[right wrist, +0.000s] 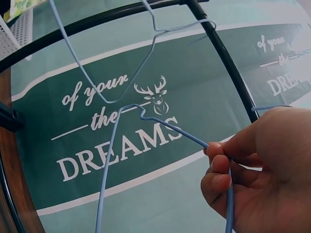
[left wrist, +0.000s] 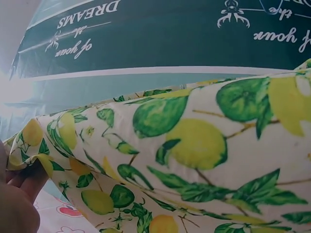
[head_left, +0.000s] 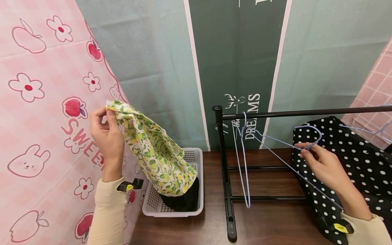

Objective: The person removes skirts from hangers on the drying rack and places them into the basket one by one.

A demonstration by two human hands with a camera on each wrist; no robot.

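Observation:
My left hand [head_left: 107, 139] pinches the top edge of a white cloth garment [head_left: 153, 163] printed with yellow lemons and green leaves. The garment slants down to the right, its lower end over a white plastic basket [head_left: 201, 177]. In the left wrist view the lemon print fills most of the picture, with fingertips at its edge. On the other side, my right hand [head_left: 329, 166] pinches a blue wire hanger [head_left: 320, 133] just below its hook. That hanger is off the black rail, tilted, with a notched shoulder pointing left in the right wrist view.
A black clothes rack [head_left: 306, 113] stands on the brown wooden surface [head_left: 211, 224]. Another blue hanger [head_left: 246, 170] hangs near its left end. At the right is a black polka-dot garment [head_left: 361, 163]. Black cloth [head_left: 183, 201] lies in the basket. Printed curtains [head_left: 159, 68] enclose the space.

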